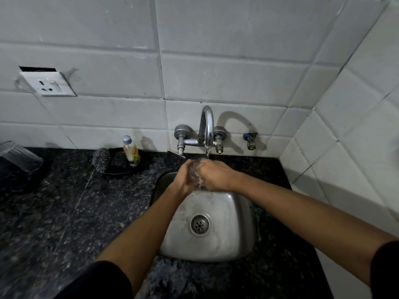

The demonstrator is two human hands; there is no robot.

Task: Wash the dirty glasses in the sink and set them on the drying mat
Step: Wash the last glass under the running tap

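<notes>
A clear glass (195, 172) is held between both hands over the back of the steel sink (233, 214), right under the tap spout (207, 126). Water runs from the spout onto it and drips into the basin. My left hand (183, 178) wraps the glass from the left. My right hand (212, 173) curls over it from the right, hiding most of the glass. Another clear glass (19, 156) stands upside down on a dark drying mat (15, 182) at the far left of the counter.
A steel scrubber (101, 159) and a small bottle of dish liquid (131, 151) sit on a dark tray behind the sink's left side. The counter (86, 212) is dark speckled stone. A wall socket (48, 83) hangs loose on the tiles. A tiled wall closes the right side.
</notes>
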